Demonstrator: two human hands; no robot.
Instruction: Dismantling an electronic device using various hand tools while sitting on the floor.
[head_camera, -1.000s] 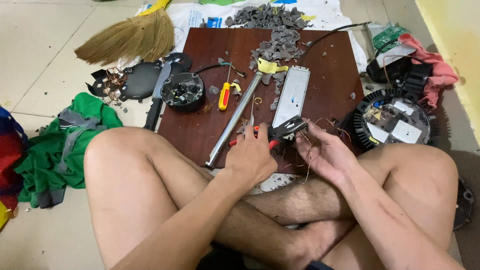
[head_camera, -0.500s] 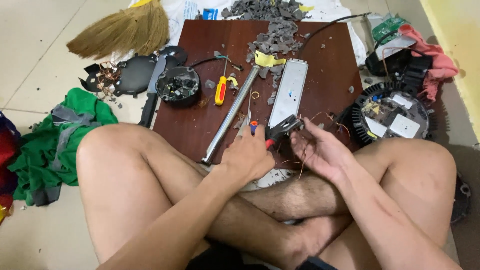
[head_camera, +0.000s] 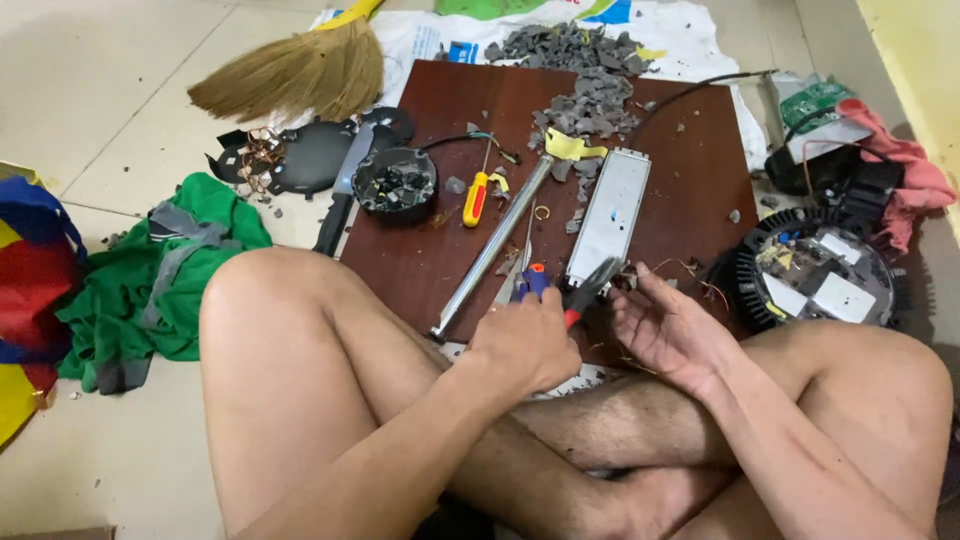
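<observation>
- The left hand (head_camera: 525, 345) is clenched, knuckles up, around the red handles of a pair of pliers (head_camera: 585, 290); its forearm runs down and left across the crossed legs.
- The pliers point up and right from the fist, their dark nose ending at the near end of a flat grey metal case (head_camera: 612, 210) on the brown board (head_camera: 690, 170).
- The right hand (head_camera: 665, 330) lies palm up, fingers loosely curled and spread, just right of the pliers' nose; thin wires (head_camera: 680, 268) stick out near its fingertips. Whether it pinches any of them I cannot tell.
- The right forearm comes in from the lower right, over the right knee.
- A blue-handled tool (head_camera: 532, 280) shows just above the left fist; the fist hides most of it, so its kind is unclear.
- A long metal tube (head_camera: 490, 250) lies slantwise on the board, its near end just left of the left hand.
- A yellow and red screwdriver (head_camera: 476, 198) lies beside the tube, with a round black bowl (head_camera: 397, 185) of grey bits to its left.
- Grey rubble (head_camera: 585, 95) is heaped at the board's far side.
- A round black finned lamp body (head_camera: 815, 280) sits right of the board, partly behind the right knee.
- A broom (head_camera: 290, 75) and green cloth (head_camera: 150, 270) lie on the floor at left; the broom's handle is cut off by the frame's top edge.
</observation>
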